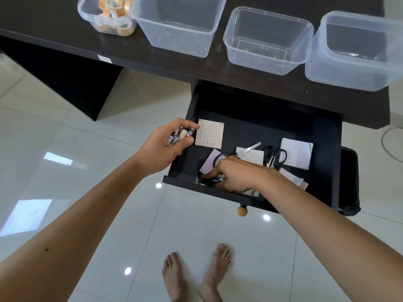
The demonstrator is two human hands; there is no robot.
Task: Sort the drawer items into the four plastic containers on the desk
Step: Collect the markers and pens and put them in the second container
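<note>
The black drawer (327, 131) stands pulled out under the dark desk (65, 22). My left hand (165, 147) hovers over the drawer's left edge and grips several batteries (181, 135). My right hand (235, 175) reaches into the drawer's front left corner, its fingers curled round more batteries (219, 178). Inside lie square sticky-note pads (209, 133), a lilac pad (210, 163), and two pairs of scissors (275, 156). On the desk stand four clear containers: the leftmost (87, 12) holds tape rolls (113, 16); the other three (181, 27) (268, 38) (357, 53) hold nothing.
The drawer's round wooden knob (242, 211) sticks out at the front. A black bin (349, 182) stands to the right of the drawer. My bare feet (196, 275) rest on the glossy white tile floor. A cable (390, 144) lies at the far right.
</note>
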